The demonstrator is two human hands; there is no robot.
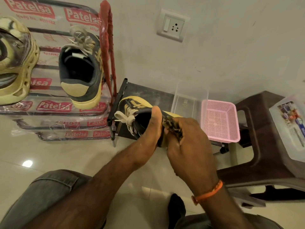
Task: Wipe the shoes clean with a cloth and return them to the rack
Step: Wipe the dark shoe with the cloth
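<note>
My left hand (152, 129) grips a dark and yellow sneaker (134, 107) by the rim of its opening, thumb on top, toe pointing away. My right hand (188, 142) holds a dark patterned cloth (172, 128) bunched against the shoe's heel side. The matching sneaker (80, 66) stands on the shoe rack (105, 52) at the left, heel toward me. A chunky yellow shoe (14, 60) sits on the rack's far left. The rack is wrapped in plastic printed with red labels.
A low dark table (148, 91) behind the held shoe carries a clear plastic box (189, 98) and a pink mesh basket (220, 121). A brown plastic stool (264, 138) at right holds a lidded container (290, 128). My knees show at the bottom. The floor is glossy tile.
</note>
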